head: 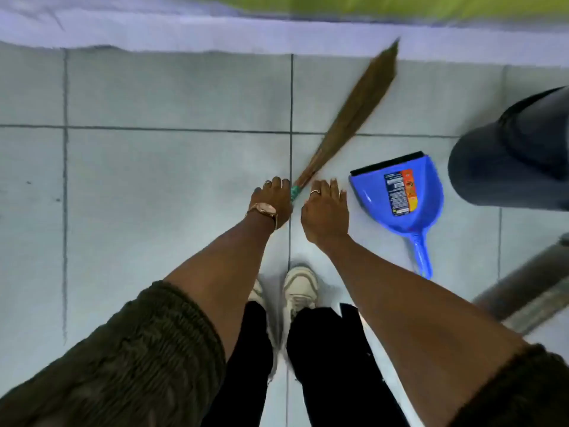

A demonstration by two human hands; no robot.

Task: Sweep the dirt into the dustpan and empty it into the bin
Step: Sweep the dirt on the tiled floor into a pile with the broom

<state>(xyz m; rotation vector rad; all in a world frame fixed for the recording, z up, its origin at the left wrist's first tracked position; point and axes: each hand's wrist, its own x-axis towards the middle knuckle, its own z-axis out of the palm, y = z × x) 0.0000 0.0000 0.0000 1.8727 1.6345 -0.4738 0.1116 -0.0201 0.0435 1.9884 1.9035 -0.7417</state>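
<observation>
A brown grass broom (354,109) lies slanted on the pale tiled floor, its green-bound handle end toward me. My left hand (271,201), wearing a watch, is down at that handle end with fingers curled; the handle runs behind the hand, so a grip cannot be confirmed. My right hand (324,211) hovers palm down with fingers apart, holding nothing, between the broom handle and the blue dustpan (397,198). The dustpan lies flat on the floor, handle toward me. A dark grey bin (508,155) stands at the right. I cannot see any dirt on the tiles.
My two feet in white shoes (300,288) stand just below the hands. A raised pale step or kerb (184,32) runs along the far edge of the tiles. A grey pipe or rail (529,291) slants at the lower right.
</observation>
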